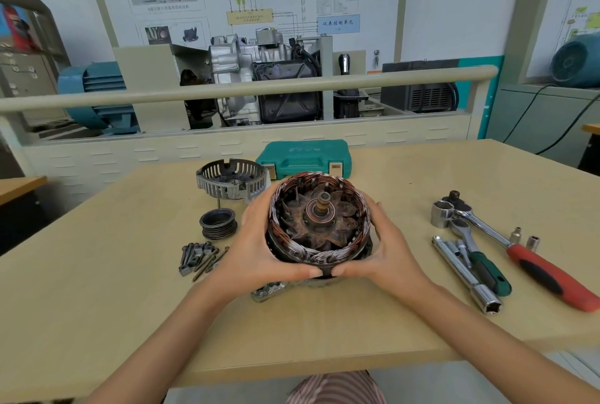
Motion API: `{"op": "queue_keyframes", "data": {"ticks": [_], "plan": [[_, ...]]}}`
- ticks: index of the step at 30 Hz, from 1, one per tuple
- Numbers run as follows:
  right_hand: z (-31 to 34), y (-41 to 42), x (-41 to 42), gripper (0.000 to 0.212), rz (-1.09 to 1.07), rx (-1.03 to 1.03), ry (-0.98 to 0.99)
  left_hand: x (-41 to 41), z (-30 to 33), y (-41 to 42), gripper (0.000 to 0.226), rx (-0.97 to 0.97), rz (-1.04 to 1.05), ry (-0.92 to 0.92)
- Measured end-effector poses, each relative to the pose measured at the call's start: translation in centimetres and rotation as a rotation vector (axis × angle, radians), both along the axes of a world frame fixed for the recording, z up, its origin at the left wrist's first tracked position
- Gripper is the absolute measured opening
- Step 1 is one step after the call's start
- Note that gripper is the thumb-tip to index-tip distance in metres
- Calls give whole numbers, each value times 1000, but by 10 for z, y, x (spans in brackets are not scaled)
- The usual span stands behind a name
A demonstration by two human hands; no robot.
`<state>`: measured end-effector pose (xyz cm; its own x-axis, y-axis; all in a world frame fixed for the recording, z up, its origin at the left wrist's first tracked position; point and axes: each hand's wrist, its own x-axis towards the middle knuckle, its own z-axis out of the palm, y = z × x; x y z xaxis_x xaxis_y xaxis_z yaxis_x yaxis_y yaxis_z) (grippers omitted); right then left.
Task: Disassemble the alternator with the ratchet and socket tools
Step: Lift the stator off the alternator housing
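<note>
The opened alternator (319, 223) stands at the middle of the table, its copper stator windings, rusty rotor fan and shaft facing up. My left hand (259, 241) grips its left side and my right hand (386, 247) grips its right side, thumbs nearly meeting at the front. Part of the lower housing (269, 291) shows beneath my left hand. The removed rear cover (232, 178) lies behind on the left. In front of that cover sits the pulley (218, 223), and nearer me the pile of bolts (201, 256).
A red-handled ratchet (526, 254), a green-handled ratchet (480, 260), an extension bar with socket (467, 277), a large socket (442, 213) and small sockets (524, 238) lie to the right. A closed green tool case (305, 157) sits behind. The table's front edge (292, 368) is near me.
</note>
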<state>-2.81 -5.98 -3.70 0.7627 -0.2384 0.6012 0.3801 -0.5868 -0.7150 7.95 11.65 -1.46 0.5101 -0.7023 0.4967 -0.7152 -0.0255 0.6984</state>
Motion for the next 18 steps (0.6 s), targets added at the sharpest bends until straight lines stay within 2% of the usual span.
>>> {"op": "queue_keyframes", "data": {"ticks": [5, 10, 13, 18], "plan": [[1, -2, -4, 102, 51, 25, -1, -15, 1, -2, 98, -61, 90, -115], [0, 3, -2, 96, 6, -128, 40, -21, 3, -6, 94, -92, 153, -199], [0, 2, -2, 99, -20, -231, 62, -20, 1, -8, 96, -114, 155, -184], [3, -1, -2, 117, -40, -276, 73, -17, 0, -7, 103, -126, 108, -71]]}}
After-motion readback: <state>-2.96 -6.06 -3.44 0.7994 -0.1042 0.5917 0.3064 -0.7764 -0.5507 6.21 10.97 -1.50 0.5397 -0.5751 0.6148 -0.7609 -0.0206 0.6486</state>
